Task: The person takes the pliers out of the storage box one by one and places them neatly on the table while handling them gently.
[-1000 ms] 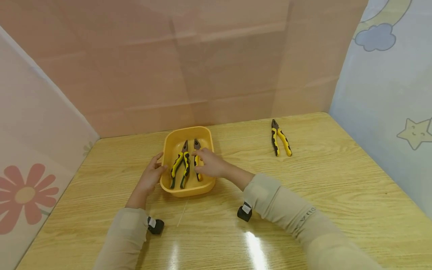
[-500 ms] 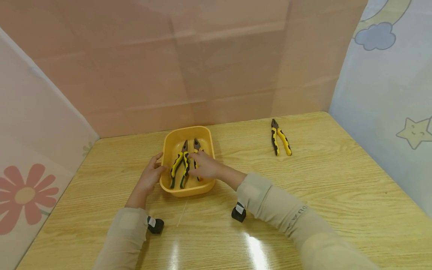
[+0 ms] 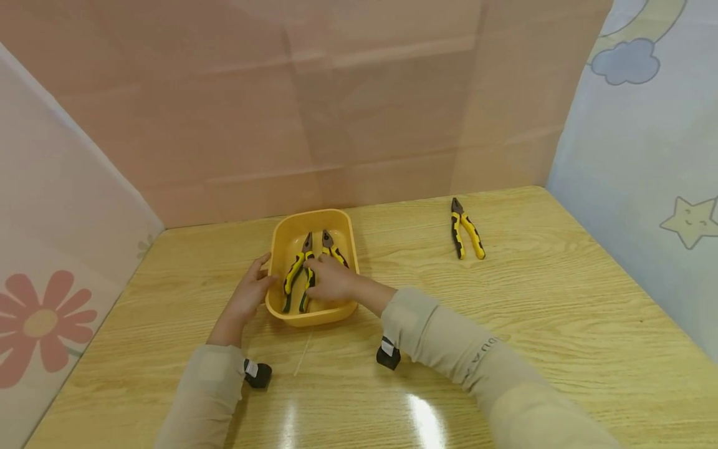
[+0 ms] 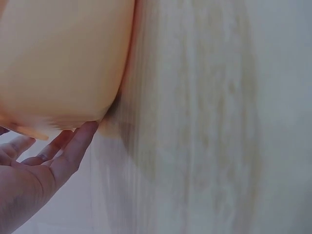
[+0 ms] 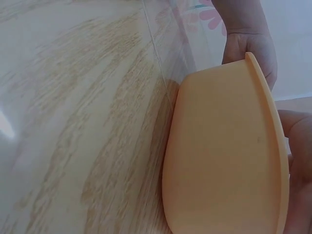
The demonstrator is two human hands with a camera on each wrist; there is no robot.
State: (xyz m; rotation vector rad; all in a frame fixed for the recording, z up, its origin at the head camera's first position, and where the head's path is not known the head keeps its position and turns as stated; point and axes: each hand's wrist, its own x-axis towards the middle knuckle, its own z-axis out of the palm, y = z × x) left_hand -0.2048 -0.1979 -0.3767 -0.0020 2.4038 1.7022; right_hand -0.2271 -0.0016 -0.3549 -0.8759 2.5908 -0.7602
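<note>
A yellow plastic bin point(image 3: 314, 321) stands on the table with two pairs of pliers inside. The left pair, long-nose pliers point(image 3: 294, 272) with yellow-black handles and green ends, lies with its handles spread. Beside it the second pliers point(image 3: 328, 240) are partly covered by my right hand point(image 3: 332, 279). That hand reaches over the bin's right rim, its thumb and forefinger apart near the long-nose pliers' right handle. My left hand point(image 3: 248, 298) holds the bin's left rim, thumb over the edge, fingers against the outer wall point(image 4: 58, 63).
Another pair of yellow-black pliers point(image 3: 465, 229) lies on the table at the back right. A thin pale strip point(image 3: 303, 355) is on the wood in front of the bin. A brown covered wall point(image 3: 336, 125) rises behind the table.
My right hand has shifted left inside the bin, from over the right-hand pliers to the long-nose pliers' handle. The left hand and the bin have kept their place.
</note>
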